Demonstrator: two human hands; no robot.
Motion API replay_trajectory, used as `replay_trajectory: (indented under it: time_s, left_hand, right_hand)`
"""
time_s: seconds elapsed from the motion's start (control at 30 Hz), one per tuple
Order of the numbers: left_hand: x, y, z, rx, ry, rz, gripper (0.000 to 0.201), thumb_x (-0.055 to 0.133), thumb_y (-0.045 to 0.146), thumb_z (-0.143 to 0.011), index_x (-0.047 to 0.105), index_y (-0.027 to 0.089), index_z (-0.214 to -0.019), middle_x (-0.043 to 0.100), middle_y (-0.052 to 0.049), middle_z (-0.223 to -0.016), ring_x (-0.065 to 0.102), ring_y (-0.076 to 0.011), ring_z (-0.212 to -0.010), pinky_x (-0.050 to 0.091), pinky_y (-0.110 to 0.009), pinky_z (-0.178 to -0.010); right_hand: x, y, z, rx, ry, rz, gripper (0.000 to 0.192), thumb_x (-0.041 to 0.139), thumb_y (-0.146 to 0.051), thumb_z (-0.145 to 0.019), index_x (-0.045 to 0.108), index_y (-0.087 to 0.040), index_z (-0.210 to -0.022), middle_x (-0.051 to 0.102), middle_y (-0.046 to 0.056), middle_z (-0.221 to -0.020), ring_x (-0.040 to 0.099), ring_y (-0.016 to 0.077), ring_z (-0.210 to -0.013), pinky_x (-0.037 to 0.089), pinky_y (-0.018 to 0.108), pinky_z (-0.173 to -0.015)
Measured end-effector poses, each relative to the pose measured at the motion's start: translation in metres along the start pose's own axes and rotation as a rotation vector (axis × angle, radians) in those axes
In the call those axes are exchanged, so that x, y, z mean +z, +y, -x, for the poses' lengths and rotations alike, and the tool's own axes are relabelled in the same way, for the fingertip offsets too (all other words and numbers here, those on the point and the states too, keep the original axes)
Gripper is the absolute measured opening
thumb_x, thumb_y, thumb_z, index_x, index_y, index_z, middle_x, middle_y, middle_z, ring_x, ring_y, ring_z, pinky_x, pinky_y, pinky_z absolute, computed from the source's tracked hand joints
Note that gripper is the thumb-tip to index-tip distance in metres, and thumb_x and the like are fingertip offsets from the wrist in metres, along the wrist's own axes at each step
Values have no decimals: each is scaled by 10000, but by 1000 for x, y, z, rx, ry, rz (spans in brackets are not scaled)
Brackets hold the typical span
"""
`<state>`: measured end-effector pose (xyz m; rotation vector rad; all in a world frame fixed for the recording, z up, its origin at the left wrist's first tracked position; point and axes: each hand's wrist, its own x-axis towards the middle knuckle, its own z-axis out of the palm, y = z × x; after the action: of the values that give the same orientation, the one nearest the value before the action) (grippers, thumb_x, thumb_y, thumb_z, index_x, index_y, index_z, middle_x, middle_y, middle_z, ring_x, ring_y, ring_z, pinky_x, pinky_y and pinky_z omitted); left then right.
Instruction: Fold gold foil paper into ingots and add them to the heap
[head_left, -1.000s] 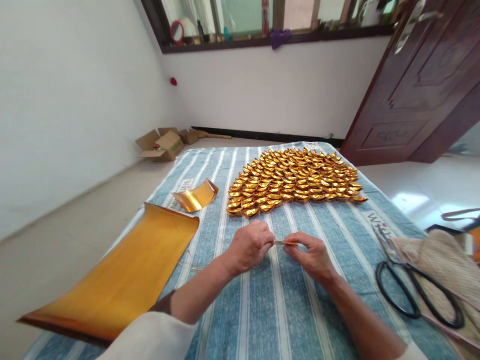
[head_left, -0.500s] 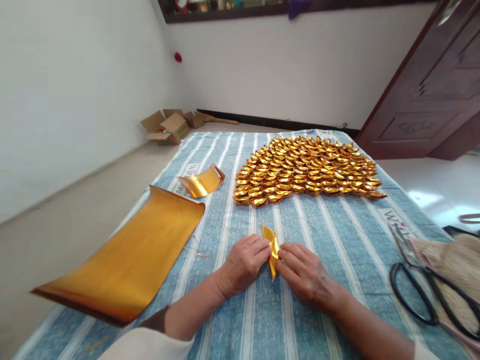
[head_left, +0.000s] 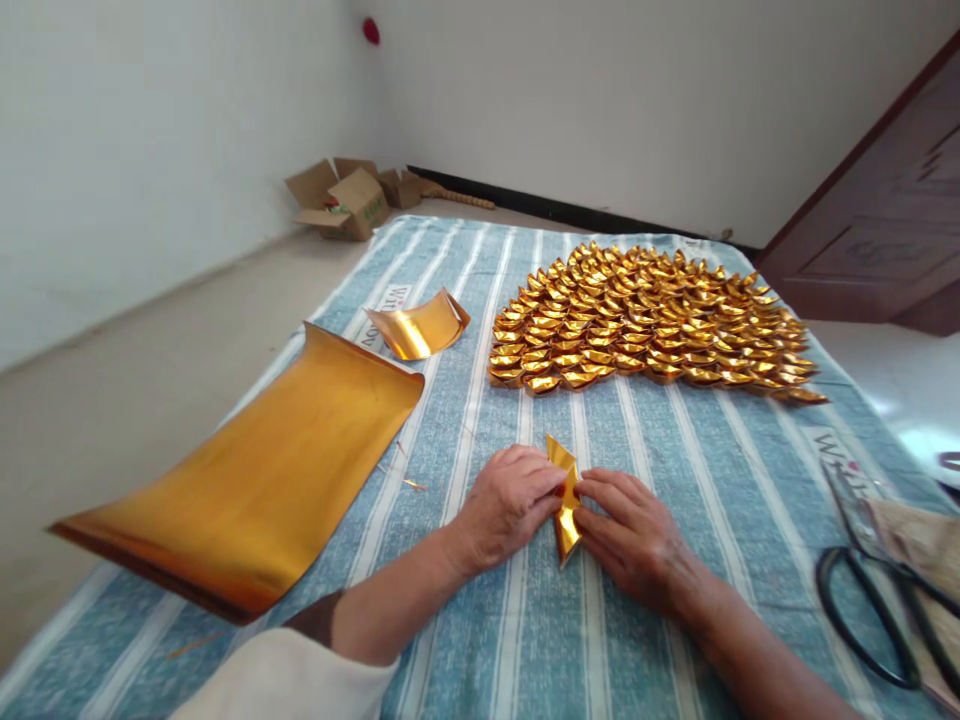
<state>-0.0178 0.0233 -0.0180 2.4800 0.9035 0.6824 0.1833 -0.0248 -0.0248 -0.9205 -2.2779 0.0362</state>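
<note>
A blue striped cloth (head_left: 645, 600) covers the whole surface under both hands. Far ahead of the hands, toward the wall, lies a wide patch of folded gold ingots (head_left: 645, 320), packed closely in rows. To the left of the left hand, a large gold sheet (head_left: 255, 480) lies on the cloth with its edges curling up. Beyond this sheet, ahead and left of the hands, there is a smaller curled gold piece (head_left: 420, 328). Well to the right of the right hand, black scissors (head_left: 870, 590) lie at the edge of the cloth, beside some beige material that is only partly seen. On the floor far ahead and left stands an open cardboard box (head_left: 345, 200).

The left hand (head_left: 510, 505) and the right hand (head_left: 637, 535) rest on the cloth close together. Between them stands the folded gold paper (head_left: 566, 500), narrow and pointed at both ends. Both hands pinch it with their fingertips, the left from its left side, the right from its right side.
</note>
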Motion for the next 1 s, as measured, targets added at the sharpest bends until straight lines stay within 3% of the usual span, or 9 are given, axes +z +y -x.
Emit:
replay_trajectory:
  time_s: [0.27, 0.8, 1.0]
  left_hand:
    - [-1, 1, -4, -107, -31, 49, 149, 649, 219, -842, 633, 197, -988, 679, -32, -943, 588, -218, -956, 443, -377, -856]
    - [-3, -1, -4, -108, -79, 87, 259, 680, 233, -796, 591, 197, -1037, 650, -45, -970, 566, -233, -980, 434, -398, -848]
    - [-6, -1, -6, -133, -121, 107, 274, 695, 206, -770, 593, 191, -1024, 645, -48, -972, 559, -242, -982, 432, -403, -853]
  right_hand:
    - [0, 3, 3, -19, -38, 37, 120, 566, -109, -880, 657, -160, -940, 642, 114, -1092, 538, 257, -1112, 505, 398, -885]
    - [4, 3, -2, 160, -32, -94, 147, 532, -168, -909, 667, -186, -852, 621, 113, -1149, 515, 264, -1166, 501, 465, -906]
    - [9, 1, -1, 300, -79, -86, 164, 526, -206, -909, 678, -184, -850, 570, 128, -1239, 421, 308, -1273, 433, 552, -987]
